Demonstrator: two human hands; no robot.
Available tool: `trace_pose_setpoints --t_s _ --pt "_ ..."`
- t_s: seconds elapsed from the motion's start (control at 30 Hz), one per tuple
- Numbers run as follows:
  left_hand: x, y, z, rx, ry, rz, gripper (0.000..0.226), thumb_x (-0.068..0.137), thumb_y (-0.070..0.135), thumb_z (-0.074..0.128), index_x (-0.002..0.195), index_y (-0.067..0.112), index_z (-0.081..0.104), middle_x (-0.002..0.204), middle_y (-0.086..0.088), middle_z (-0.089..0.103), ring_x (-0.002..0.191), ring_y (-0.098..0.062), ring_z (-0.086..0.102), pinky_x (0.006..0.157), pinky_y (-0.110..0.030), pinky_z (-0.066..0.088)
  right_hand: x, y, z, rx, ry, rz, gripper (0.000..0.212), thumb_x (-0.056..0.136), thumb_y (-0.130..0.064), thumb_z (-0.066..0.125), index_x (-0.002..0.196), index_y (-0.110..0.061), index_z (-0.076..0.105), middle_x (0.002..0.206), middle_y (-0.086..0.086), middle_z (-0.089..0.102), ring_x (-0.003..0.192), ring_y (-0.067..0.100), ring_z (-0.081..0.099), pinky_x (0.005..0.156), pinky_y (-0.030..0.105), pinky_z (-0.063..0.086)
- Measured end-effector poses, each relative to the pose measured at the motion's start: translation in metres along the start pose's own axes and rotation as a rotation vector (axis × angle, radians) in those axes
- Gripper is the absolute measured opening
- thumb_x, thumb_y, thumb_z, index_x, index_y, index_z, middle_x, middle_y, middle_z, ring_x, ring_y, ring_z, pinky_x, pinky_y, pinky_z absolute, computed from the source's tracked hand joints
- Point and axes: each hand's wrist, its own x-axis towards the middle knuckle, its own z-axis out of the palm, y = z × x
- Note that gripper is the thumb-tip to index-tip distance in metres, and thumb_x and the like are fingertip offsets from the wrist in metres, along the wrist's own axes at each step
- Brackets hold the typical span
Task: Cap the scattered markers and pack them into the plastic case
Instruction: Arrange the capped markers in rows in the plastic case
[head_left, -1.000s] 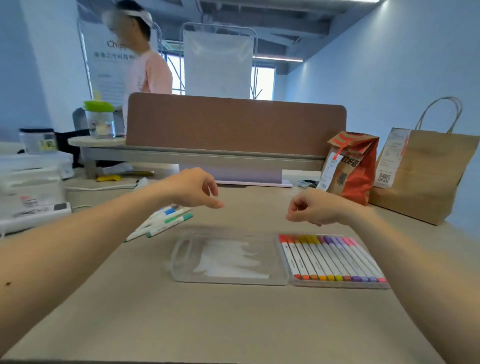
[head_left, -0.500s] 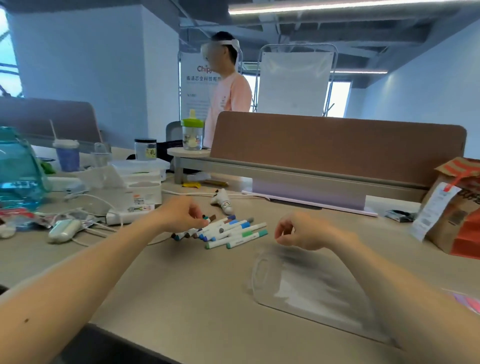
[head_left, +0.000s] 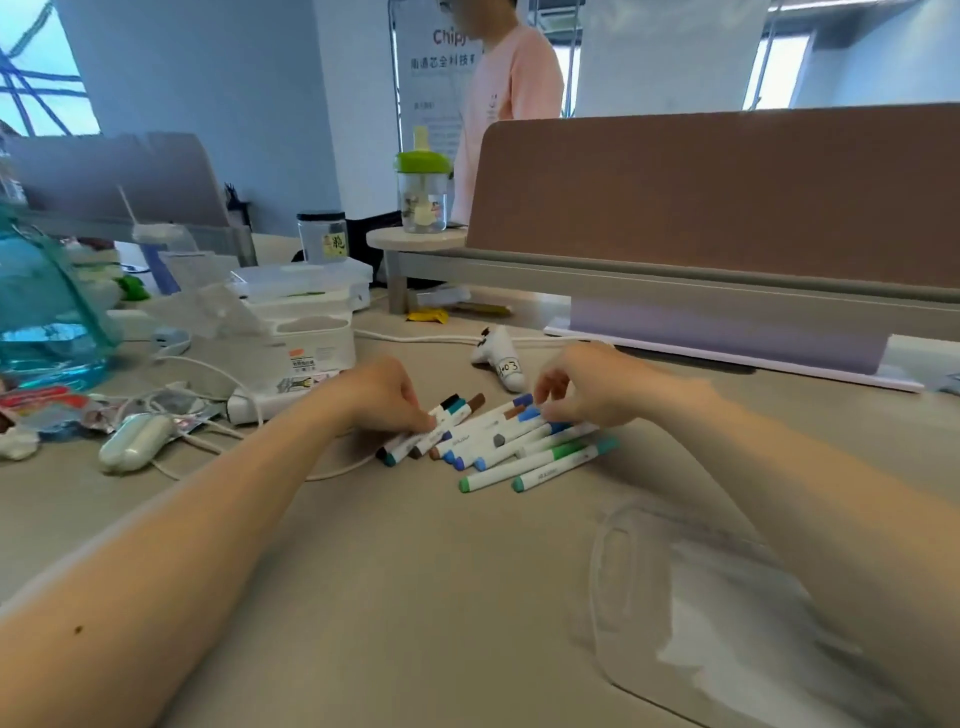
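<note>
A loose pile of markers lies on the desk in front of the person, white barrels fanned side by side, with brown, blue and green caps (all those in sight look capped). The left hand sits at the pile's left end, its fingers curled down and pinching the barrels of the dark-capped ones. The right hand is at the right end, fingers bent onto the blue-capped markers; I cannot tell whether it grips one or only touches. The clear plastic case lies flat nearer the person, to the right, partly under the right forearm. A white controller lies just behind the pile.
</note>
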Motion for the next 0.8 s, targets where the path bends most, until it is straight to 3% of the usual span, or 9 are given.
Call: trace_pose_setpoints --t_s 0.2,0.4,0.5,0.67,0.8 --pt "0.016 0.009 -0.005 0.090 -0.134 -0.040 0.038 0.083 0.045 0.074 0.101 0.011 0.074 0.104 0.000 0.070 0.096 -0.017 0.060 0.080 -0.028 0.047 0.031 0.000 0.012 0.055 -0.069 -0.056 0.013 0.088 -0.032 0.071 0.101 -0.029 0.069 0.092 -0.014 0.062 0.079 0.003 0.054 0.063 0.020 0.037" --pt "0.010 0.011 -0.001 0.098 -0.075 -0.015 0.038 0.085 0.045 0.071 0.101 0.010 0.074 0.102 -0.005 0.071 0.096 -0.020 0.062 0.081 -0.032 0.050 0.017 0.005 0.015 0.038 -0.018 0.012 0.013 0.090 -0.030 0.067 0.103 -0.029 0.068 0.097 -0.012 0.063 0.084 0.004 0.055 0.071 0.022 0.044" --pt "0.002 0.007 0.001 0.024 -0.026 0.013 0.036 0.088 0.042 0.069 0.097 0.008 0.075 0.101 -0.010 0.072 0.096 -0.022 0.063 0.083 -0.034 0.050 0.007 0.006 0.012 0.030 0.033 0.062 0.014 0.092 -0.030 0.065 0.105 -0.029 0.069 0.099 -0.013 0.063 0.085 0.003 0.056 0.080 0.024 0.048" --pt "-0.008 0.009 0.006 -0.147 0.077 0.066 0.019 0.092 0.034 0.065 0.089 0.016 0.070 0.093 -0.005 0.068 0.088 -0.017 0.061 0.071 -0.027 0.046 0.004 0.007 0.010 0.027 0.018 0.108 0.016 0.094 -0.030 0.064 0.109 -0.028 0.067 0.099 -0.013 0.061 0.082 0.001 0.054 0.070 0.017 0.042" --pt "-0.007 0.013 0.014 -0.328 0.126 0.084 0.015 0.097 0.026 0.058 0.095 0.014 0.066 0.092 -0.006 0.068 0.086 -0.019 0.062 0.067 -0.027 0.043 0.016 0.014 0.006 0.019 -0.039 0.067 0.016 0.091 -0.030 0.067 0.106 -0.035 0.067 0.101 -0.014 0.064 0.089 0.006 0.058 0.082 0.025 0.051"
